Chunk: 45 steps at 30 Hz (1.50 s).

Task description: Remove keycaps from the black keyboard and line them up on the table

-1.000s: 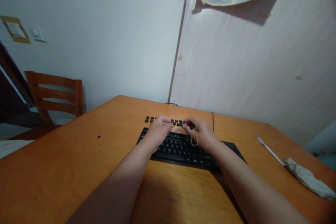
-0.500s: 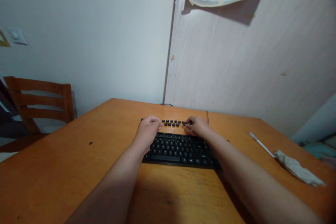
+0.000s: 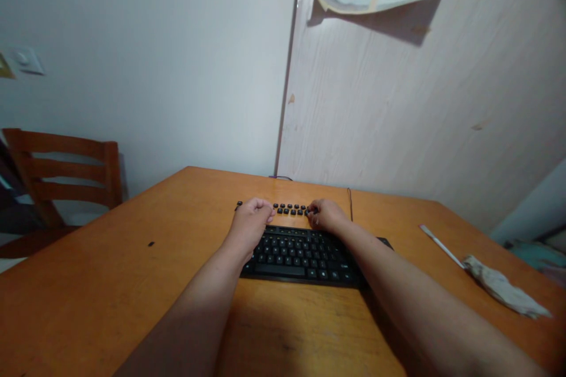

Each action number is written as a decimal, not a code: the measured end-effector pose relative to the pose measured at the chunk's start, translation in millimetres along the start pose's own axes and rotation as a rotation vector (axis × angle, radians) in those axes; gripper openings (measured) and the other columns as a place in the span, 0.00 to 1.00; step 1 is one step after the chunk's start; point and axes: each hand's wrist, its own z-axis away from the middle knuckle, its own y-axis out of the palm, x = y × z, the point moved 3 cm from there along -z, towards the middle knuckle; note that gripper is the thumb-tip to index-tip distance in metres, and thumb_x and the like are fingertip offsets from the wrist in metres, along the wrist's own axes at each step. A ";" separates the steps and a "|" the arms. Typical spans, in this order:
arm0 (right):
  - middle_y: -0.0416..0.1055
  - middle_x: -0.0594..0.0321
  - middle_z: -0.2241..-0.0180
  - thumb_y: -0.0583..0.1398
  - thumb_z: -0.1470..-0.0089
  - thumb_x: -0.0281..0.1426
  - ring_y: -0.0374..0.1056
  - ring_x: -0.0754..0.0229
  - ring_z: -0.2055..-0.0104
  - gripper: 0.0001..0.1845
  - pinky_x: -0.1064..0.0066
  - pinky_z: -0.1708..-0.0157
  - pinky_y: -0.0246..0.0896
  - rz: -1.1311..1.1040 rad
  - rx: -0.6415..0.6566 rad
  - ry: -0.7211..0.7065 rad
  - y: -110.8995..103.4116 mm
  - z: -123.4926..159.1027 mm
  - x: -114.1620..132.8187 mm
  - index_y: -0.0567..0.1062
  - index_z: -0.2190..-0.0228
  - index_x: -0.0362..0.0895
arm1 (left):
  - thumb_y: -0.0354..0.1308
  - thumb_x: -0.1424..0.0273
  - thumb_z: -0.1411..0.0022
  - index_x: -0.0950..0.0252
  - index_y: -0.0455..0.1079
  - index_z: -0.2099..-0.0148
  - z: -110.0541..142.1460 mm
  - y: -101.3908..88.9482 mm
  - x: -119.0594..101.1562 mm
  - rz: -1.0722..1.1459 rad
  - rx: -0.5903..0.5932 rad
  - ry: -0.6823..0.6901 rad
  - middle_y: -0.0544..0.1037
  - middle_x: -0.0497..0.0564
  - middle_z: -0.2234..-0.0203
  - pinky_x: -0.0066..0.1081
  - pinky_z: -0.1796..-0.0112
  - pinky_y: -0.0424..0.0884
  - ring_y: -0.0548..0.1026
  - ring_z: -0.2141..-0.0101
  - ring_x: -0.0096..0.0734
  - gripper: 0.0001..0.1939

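A black keyboard (image 3: 283,253) lies on the wooden table, its upper row of keys gone. Behind it several loose black keycaps (image 3: 286,211) stand in two short rows. My left hand (image 3: 251,221) is closed, thumb against fingers, over the keyboard's back left corner; what it holds, if anything, is hidden. At the right end of the rows, my right hand (image 3: 326,214) has its fingertips closed on a keycap (image 3: 308,212) at table level. Part of the keyboard's right side is covered by my right forearm.
One small black piece (image 3: 151,244) lies alone on the table (image 3: 110,283) at left. At right are a thin white brush-like stick (image 3: 442,245) and a crumpled cloth (image 3: 504,285). A cable (image 3: 351,203) runs behind the keyboard. A wooden chair (image 3: 66,174) stands left.
My right hand has lowered and shifted slightly at the right end of the keycap rows, where a keycap now sits at its fingertips. My left hand has hardly moved.
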 end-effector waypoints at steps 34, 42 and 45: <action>0.62 0.67 0.83 0.54 0.47 0.37 0.59 0.64 0.80 0.14 0.74 0.79 0.54 -0.768 -0.057 0.069 -51.3 45.9 5.0 0.75 0.69 0.41 | 0.56 0.66 0.48 0.65 0.70 0.70 4.7 8.2 3.6 -0.183 0.082 0.074 0.74 0.48 0.76 0.29 0.68 0.62 0.70 0.72 0.31 0.07; 0.67 0.69 0.80 0.60 0.49 0.41 0.57 0.67 0.83 0.14 0.76 0.83 0.49 -0.886 0.207 -0.004 -44.2 71.6 15.1 0.69 0.65 0.44 | 0.57 0.67 0.48 0.64 0.70 0.70 7.6 12.4 1.4 -0.321 0.130 0.113 0.72 0.47 0.77 0.29 0.70 0.61 0.69 0.73 0.31 0.06; 0.69 0.65 0.79 0.59 0.46 0.45 0.59 0.68 0.82 0.17 0.77 0.82 0.51 -0.868 0.294 -0.028 -42.9 73.9 19.8 0.72 0.68 0.42 | 0.56 0.67 0.48 0.64 0.71 0.70 6.7 11.9 2.4 -0.350 0.138 0.121 0.72 0.47 0.77 0.29 0.70 0.61 0.69 0.74 0.31 0.06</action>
